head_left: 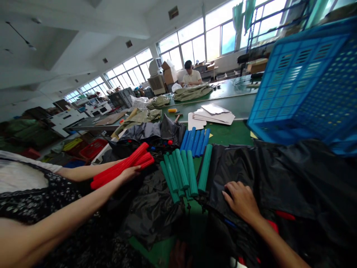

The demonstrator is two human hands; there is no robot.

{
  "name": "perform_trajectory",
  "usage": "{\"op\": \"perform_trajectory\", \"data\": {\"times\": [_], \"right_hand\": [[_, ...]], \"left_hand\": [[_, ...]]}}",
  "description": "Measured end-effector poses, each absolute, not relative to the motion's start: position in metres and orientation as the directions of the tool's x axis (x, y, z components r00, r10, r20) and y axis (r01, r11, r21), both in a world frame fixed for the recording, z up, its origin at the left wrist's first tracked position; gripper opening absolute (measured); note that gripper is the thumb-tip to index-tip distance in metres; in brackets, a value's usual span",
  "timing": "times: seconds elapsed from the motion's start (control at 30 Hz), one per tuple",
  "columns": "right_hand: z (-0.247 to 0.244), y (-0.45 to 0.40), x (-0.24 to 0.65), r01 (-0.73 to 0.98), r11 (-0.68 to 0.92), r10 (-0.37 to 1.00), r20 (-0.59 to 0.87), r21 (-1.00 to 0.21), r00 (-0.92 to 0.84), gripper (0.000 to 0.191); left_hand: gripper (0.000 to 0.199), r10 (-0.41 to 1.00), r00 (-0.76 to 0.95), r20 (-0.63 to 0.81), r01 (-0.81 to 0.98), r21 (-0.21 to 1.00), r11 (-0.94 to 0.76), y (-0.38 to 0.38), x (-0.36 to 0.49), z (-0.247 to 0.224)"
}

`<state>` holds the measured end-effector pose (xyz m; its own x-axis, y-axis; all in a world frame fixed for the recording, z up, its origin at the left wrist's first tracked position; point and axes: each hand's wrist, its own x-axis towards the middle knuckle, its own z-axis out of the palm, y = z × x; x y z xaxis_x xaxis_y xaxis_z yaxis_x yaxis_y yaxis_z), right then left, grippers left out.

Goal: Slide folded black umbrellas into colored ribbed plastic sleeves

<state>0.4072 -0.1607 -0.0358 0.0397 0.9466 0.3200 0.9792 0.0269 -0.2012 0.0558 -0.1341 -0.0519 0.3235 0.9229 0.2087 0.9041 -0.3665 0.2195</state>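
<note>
My right hand [242, 200] lies on a black fabric bag [234, 163], palm down, with the thumb apart from the fingers. My left hand [180, 254] is in deep shadow at the bottom edge; its fingers are too dark to make out clearly. Between and beyond my hands sits a loose pile of green ribbed tubes [182, 171], one lying apart against the black bag. Behind them is a row of blue tubes [195, 141]. More black fabric [156, 204] spreads to the left of the green tubes.
At left, a co-worker's hands [129, 173] hold a bundle of red tubes [122, 167]. A blue plastic crate [267, 100] stands tilted at right. White cards [214, 114] lie on the green table [223, 138]. Another person [192, 77] sits at the far side, behind olive fabric [192, 93].
</note>
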Motion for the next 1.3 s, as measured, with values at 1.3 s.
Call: {"op": "perform_trajectory", "data": {"times": [1.3], "right_hand": [[-0.034,-0.04,0.279,0.915,-0.379,0.925,-0.029,-0.137,0.379,0.048]], "left_hand": [[0.026,0.689,0.609,-0.393,0.639,0.758,-0.132,-0.052,0.031,-0.007]]}}
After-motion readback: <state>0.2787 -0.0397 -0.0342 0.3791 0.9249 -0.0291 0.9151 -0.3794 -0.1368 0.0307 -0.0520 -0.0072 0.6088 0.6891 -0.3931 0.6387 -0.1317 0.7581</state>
